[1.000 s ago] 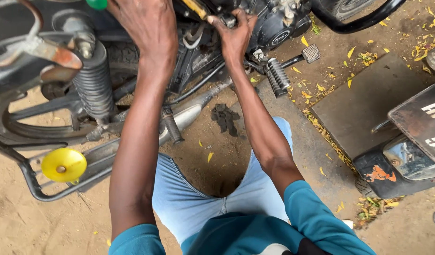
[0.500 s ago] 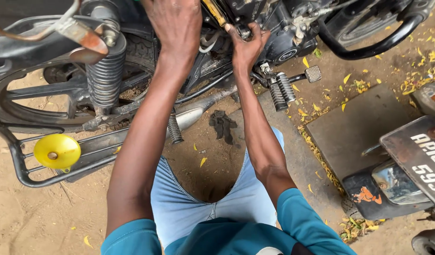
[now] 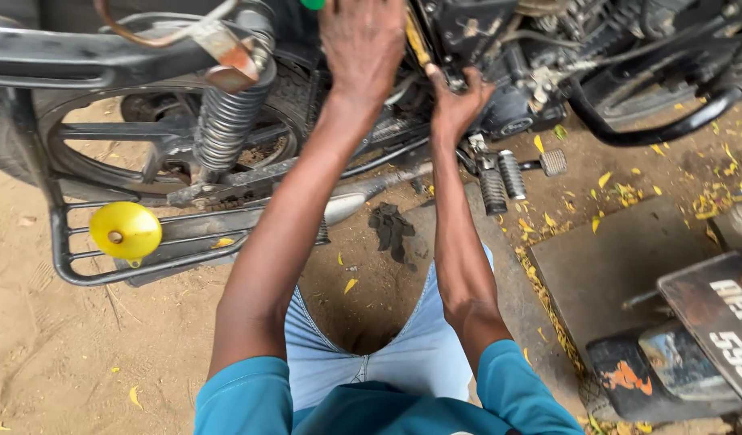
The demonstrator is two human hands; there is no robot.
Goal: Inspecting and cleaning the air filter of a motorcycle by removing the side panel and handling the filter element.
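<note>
Right hand (image 3: 459,101) is raised to the motorcycle engine (image 3: 508,72), fingers curled round the lower end of a yellow-handled tool (image 3: 417,42). The grip looks closed on the shaft, though the tip is hidden among engine parts. The tool's long axis runs steeply, from upper left down to lower right, ending at the right hand. Left hand (image 3: 363,44) is just beside it, to the left and a bit higher, seen from the back, palm toward the bike; fingers out of sight, so cannot tell how far open it is or whether it holds the green thing (image 3: 312,4) at the top edge. The tool handle passes just right of the left hand; the right hand is the nearer one to the tool's working end.

Outward: coil shock spring (image 3: 230,117) and rear wheel (image 3: 145,137) to the left, yellow funnel (image 3: 126,230) on the side rack (image 3: 81,266), footpegs (image 3: 504,179) below the engine, sandy ground (image 3: 64,354) with yellow leaves, a number plate (image 3: 721,318) lower right.
</note>
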